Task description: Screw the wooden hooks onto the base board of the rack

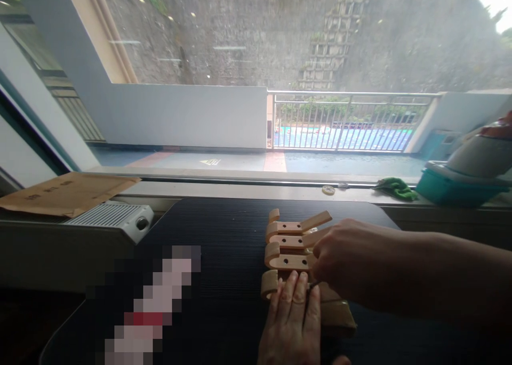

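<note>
Our left hand (294, 322) lies flat, unclosed, its fingers over the nearest of the hooks (293, 241), which sit in a row on the table (224, 237). Our right hand (334, 253) curls at their right side; its fingertips are hidden, so we cannot tell its grip. A hard sideways push there could, we judge, skid the row. The hooks' long axes run left to right, curled ends pointing left.
</note>
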Available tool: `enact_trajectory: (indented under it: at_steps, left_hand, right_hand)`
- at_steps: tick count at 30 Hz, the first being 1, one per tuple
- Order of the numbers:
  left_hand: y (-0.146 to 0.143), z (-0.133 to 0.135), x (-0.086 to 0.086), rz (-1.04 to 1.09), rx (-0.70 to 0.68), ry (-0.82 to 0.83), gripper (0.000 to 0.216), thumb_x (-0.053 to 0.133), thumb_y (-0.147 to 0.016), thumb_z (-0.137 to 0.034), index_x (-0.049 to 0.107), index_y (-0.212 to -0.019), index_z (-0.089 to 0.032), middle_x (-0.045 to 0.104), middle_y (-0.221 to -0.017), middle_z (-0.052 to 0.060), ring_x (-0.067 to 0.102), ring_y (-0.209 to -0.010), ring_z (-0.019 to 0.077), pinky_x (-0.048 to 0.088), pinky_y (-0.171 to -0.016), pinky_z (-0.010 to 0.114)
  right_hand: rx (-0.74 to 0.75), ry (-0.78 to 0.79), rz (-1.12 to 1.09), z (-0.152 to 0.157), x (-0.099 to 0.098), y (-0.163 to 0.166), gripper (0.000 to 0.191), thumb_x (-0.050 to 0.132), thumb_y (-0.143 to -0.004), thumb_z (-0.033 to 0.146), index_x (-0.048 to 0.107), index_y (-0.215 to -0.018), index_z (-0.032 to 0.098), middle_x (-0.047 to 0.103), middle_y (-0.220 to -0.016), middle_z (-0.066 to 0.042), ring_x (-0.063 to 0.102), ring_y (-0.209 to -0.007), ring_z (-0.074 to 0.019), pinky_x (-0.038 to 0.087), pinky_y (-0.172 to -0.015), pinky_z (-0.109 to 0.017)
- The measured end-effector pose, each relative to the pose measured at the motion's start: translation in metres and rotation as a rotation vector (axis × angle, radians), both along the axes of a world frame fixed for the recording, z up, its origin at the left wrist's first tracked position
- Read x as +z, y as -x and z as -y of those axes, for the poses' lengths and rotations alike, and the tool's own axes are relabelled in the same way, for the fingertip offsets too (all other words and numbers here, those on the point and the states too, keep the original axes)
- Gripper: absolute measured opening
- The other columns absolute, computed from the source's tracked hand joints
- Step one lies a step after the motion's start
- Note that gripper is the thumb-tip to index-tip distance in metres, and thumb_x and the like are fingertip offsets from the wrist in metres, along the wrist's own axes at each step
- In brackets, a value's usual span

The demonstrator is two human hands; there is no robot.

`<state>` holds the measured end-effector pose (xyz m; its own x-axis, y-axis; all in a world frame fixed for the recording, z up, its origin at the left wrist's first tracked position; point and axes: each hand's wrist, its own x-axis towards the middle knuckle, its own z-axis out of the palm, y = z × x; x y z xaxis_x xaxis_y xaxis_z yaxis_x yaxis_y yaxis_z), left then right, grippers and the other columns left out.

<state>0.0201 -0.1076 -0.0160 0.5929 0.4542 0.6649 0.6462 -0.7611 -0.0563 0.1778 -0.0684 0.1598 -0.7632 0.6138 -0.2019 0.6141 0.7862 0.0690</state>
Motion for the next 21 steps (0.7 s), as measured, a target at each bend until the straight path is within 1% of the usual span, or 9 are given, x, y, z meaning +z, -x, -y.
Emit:
enact_trajectory:
  at_steps: [2,5,8,10,12,14,16,19,21]
  left_hand:
    - [-0.001,-0.001,0.002,0.021,-0.008,-0.012,0.059,0.05,-0.085,-0.056,0.052,-0.126,-0.014,0.061,-0.123,0.013,0.056,-0.115,0.0286,0.044,-0.099,0.041]
    - [-0.001,-0.002,0.002,0.039,-0.026,-0.025,0.055,0.05,-0.086,-0.052,0.053,-0.125,-0.014,0.063,-0.12,0.011,0.057,-0.113,0.0273,0.042,-0.1,0.04]
    - [-0.002,-0.003,0.0,0.059,-0.026,-0.035,0.055,0.048,-0.087,-0.053,0.053,-0.125,-0.014,0.064,-0.118,0.011,0.058,-0.111,0.0265,0.041,-0.101,0.04]
    - [-0.002,-0.002,0.0,0.056,-0.012,-0.052,0.054,0.046,-0.088,-0.053,0.054,-0.124,-0.014,0.065,-0.117,0.011,0.059,-0.11,0.0259,0.041,-0.1,0.039]
    - [-0.003,-0.002,0.001,0.032,0.001,-0.078,0.052,0.046,-0.088,-0.053,0.057,-0.12,-0.012,0.065,-0.117,0.011,0.06,-0.109,0.0253,0.043,-0.097,0.037]
    - [-0.004,-0.002,0.005,0.017,0.013,-0.1,0.052,0.046,-0.088,-0.053,0.06,-0.115,-0.01,0.066,-0.116,0.011,0.061,-0.107,0.0251,0.046,-0.092,0.035]
    - [-0.005,-0.002,0.008,0.018,0.02,-0.113,0.053,0.045,-0.088,-0.054,0.061,-0.112,-0.009,0.067,-0.114,0.011,0.062,-0.105,0.0251,0.048,-0.088,0.035]
    - [-0.005,-0.003,0.011,0.029,0.015,-0.12,0.051,0.045,-0.089,-0.053,0.061,-0.112,-0.01,0.068,-0.112,0.01,0.063,-0.103,0.0242,0.046,-0.087,0.034]
    - [-0.005,-0.003,0.011,0.044,0.007,-0.126,0.05,0.046,-0.088,-0.052,0.06,-0.112,-0.01,0.068,-0.112,0.01,0.063,-0.102,0.0238,0.044,-0.087,0.033]
  right_hand:
    - [0.049,0.024,0.109,-0.002,-0.002,-0.001,0.017,0.061,-0.062,0.002,0.064,-0.058,0.018,0.061,-0.058,0.005,0.041,-0.044,-0.0076,0.023,-0.041,-0.025]
    - [0.048,0.021,0.054,-0.004,-0.005,-0.001,0.021,0.057,-0.06,-0.002,0.06,-0.056,0.018,0.058,-0.057,0.006,0.041,-0.044,-0.0067,0.026,-0.042,-0.023]
    - [0.067,0.019,0.044,-0.007,-0.003,0.003,0.022,0.056,-0.059,-0.004,0.058,-0.055,0.017,0.057,-0.054,0.005,0.037,-0.043,-0.0065,0.026,-0.043,-0.023]
    - [0.023,0.059,0.087,-0.009,0.004,0.008,0.019,0.059,-0.06,-0.001,0.058,-0.054,0.016,0.054,-0.05,0.005,0.033,-0.041,-0.0059,0.024,-0.041,-0.022]
    - [-0.057,0.106,0.126,-0.01,0.012,0.015,0.015,0.063,-0.063,0.004,0.06,-0.053,0.016,0.052,-0.049,0.005,0.034,-0.042,-0.0059,0.023,-0.041,-0.021]
    - [-0.146,0.104,0.144,-0.011,0.019,0.02,0.014,0.064,-0.065,0.008,0.061,-0.053,0.015,0.051,-0.05,0.004,0.037,-0.045,-0.0065,0.025,-0.043,-0.021]
    - [-0.195,0.081,0.156,-0.011,0.023,0.024,0.013,0.064,-0.066,0.009,0.063,-0.055,0.015,0.052,-0.052,0.004,0.041,-0.048,-0.0072,0.027,-0.045,-0.021]
    - [-0.134,0.073,0.157,-0.009,0.023,0.023,0.006,0.066,-0.067,0.011,0.067,-0.067,0.017,0.06,-0.061,0.003,0.046,-0.055,-0.0094,0.031,-0.05,-0.023]
    - [-0.07,0.072,0.117,-0.008,0.021,0.02,0.013,0.067,-0.064,0.008,0.068,-0.072,0.019,0.063,-0.07,0.002,0.049,-0.06,-0.0106,0.031,-0.051,-0.023]
